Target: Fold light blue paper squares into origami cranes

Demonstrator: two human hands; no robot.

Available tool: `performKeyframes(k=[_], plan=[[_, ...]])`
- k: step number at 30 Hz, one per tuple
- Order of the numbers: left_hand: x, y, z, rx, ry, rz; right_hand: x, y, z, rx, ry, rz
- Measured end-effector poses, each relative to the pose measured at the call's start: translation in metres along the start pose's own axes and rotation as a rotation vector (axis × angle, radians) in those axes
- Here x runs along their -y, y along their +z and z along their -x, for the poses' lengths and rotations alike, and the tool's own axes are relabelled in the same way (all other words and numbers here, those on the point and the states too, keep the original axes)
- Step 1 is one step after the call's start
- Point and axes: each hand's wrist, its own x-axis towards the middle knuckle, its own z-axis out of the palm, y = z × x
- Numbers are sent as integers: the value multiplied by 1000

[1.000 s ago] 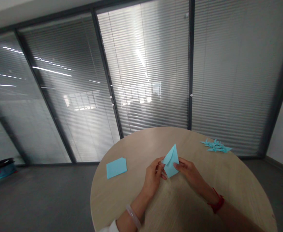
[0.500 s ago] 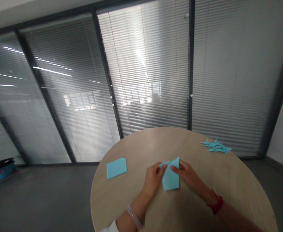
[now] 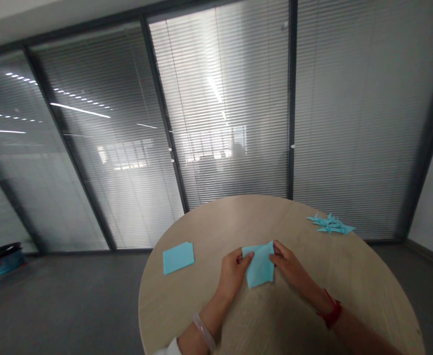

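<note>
Fingers of left hand and right hand pinching opposite edges of folded blue paper (round wooden table beneath)

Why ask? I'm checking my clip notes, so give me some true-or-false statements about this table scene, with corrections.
1. The left hand and right hand both touch a folded sheet of light-blue paper. True.
2. A red cord circles the left wrist. False: the red cord is on the right wrist.
3. A flat stack of light-blue paper lies left of the hands on the round pale-wood table. True.
4. Spiky folded light-blue paper shapes lie on the floor. False: they lie on the table, far right.
</note>
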Motion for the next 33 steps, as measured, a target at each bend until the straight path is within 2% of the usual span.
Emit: performKeyframes(k=[3, 6, 12, 18, 24, 33], plan=[[0, 0, -2, 33, -61, 208, 3, 1, 2, 34, -49, -49], [3, 0, -4, 9, -99, 312, 5, 0, 5, 56, -68, -48], [6, -1, -4, -1, -121, 475, 8, -1, 8, 38, -169, 132], [2, -3, -3, -24, -141, 531, 12, 0, 12, 66, -277, 262], [-4, -3, -2, -61, -183, 565, 17, 1, 15, 80, -323, 347], [-3, -6, -4, -88, -176, 525, 13, 1, 15, 144, -418, 416]])
